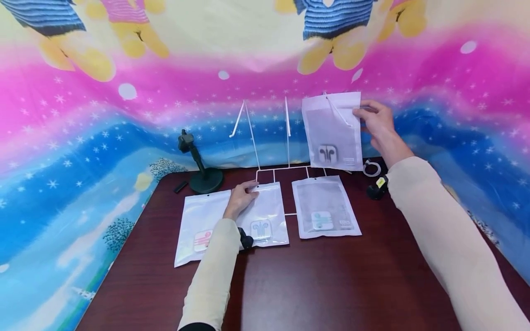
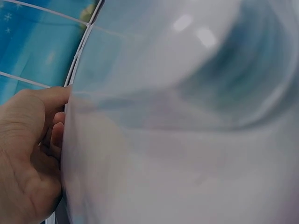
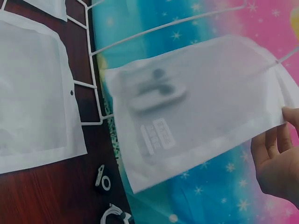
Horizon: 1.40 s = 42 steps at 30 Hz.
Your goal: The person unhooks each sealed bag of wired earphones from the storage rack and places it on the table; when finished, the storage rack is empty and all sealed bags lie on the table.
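My right hand (image 1: 377,120) pinches the upper right edge of a white zip bag of black earphones (image 1: 331,124), also seen in the right wrist view. A hook of the white wire rack (image 1: 253,133) passes at the bag's top. On the table, my left hand (image 1: 241,197) pinches the top edge of a bag of blue-grey earphones (image 1: 271,204); this bag fills most of the left wrist view, blurred. Partly under the left forearm lies a bag of pink earphones (image 1: 196,216). To the right lies a bag of pale green earphones (image 1: 320,197).
A black stand (image 1: 207,180) with a small black piece (image 1: 181,187) beside it is at the back left. A coiled white cable (image 1: 371,168) lies at the back right. Printed cloth (image 1: 256,59) surrounds the dark wooden table (image 1: 331,285).
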### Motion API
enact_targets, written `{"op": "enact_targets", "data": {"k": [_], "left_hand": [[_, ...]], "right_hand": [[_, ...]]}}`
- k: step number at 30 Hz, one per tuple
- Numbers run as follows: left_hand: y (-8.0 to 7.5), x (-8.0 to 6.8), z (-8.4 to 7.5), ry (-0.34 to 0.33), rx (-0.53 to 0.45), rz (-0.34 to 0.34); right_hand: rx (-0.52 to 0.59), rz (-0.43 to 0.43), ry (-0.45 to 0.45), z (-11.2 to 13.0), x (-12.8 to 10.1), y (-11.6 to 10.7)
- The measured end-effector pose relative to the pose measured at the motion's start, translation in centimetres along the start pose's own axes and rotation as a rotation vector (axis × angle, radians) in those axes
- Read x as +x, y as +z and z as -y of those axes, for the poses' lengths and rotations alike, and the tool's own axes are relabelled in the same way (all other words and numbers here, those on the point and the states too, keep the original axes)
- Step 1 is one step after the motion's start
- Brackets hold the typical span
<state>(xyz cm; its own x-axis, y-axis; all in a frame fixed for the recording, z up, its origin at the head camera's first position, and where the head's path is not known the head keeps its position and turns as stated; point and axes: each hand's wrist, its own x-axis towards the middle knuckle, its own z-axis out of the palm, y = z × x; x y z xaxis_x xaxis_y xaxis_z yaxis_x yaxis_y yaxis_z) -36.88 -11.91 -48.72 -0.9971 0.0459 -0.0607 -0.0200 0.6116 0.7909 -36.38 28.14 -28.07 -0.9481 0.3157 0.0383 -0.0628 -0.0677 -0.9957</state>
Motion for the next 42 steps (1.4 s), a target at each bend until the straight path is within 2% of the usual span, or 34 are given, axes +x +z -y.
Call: {"op": "enact_targets", "data": {"k": [8, 16, 22, 27, 35, 42], "left_hand": [[0.1, 0.2, -0.2, -0.022, -0.005, -0.002], [0.0, 0.0, -0.1, 0.000, -0.002, 0.004], [-0.1, -0.1, -0.1, 0.006, 0.003, -0.003], [-0.1, -0.2, -0.2, 0.010, -0.002, 0.005], [-0.1, -0.2, 0.0, 0.020, 0.006, -0.002], [0.1, 0.0, -0.3, 0.016, -0.003, -0.008]], "right_hand": [[0.057, 0.054, -0.024, 0.4, -1.9, -1.2], [0.133, 0.137, -0.026, 0.0, -5.0, -3.7], [0.233, 0.200, -0.059, 0.1, -7.4, -4.8], [0.262, 0.239, -0.074, 0.4, -9.0, -5.5], [0.299, 0.265, -0.076, 0.7, -10.6, -6.7], [0.368, 0.347, -0.136, 0.8, -11.6, -8.8]]}}
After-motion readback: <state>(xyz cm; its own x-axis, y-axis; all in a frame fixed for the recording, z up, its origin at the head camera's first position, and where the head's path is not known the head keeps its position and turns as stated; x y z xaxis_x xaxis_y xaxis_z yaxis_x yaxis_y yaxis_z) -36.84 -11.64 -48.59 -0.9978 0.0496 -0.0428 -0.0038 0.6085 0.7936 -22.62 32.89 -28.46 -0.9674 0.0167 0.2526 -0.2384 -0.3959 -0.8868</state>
